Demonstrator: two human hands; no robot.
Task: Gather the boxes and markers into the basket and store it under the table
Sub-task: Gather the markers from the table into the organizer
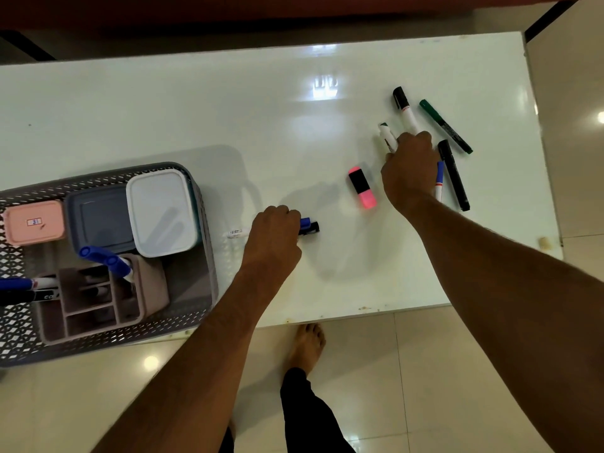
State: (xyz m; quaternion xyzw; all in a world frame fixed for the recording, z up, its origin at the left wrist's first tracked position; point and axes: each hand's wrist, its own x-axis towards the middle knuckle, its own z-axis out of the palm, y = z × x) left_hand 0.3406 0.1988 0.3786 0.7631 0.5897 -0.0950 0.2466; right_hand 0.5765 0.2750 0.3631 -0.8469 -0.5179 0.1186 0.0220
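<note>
A grey perforated basket [202, 223] stands at the table's left front. Inside it are a pink box [34, 222], a blue-grey box [101, 217], a white box [161, 212] and a beige organiser [104, 299] with blue markers [104, 258]. My left hand [273, 237] is shut on two markers [309, 226], blue and black caps showing, just right of the basket. My right hand [410, 168] is closed over markers at the right: a white black-capped one [405, 109] and a white green-capped one [387, 135] stick out from it. A pink highlighter [362, 188], a green marker [446, 125], a black marker [453, 174] and a blue-capped marker [439, 179] lie loose.
The glossy white table [228, 109] has its front edge just below the basket, which overhangs it slightly. My bare foot [309, 346] and dark trouser leg stand on the tiled floor in front. A dark red surface lies beyond the far edge.
</note>
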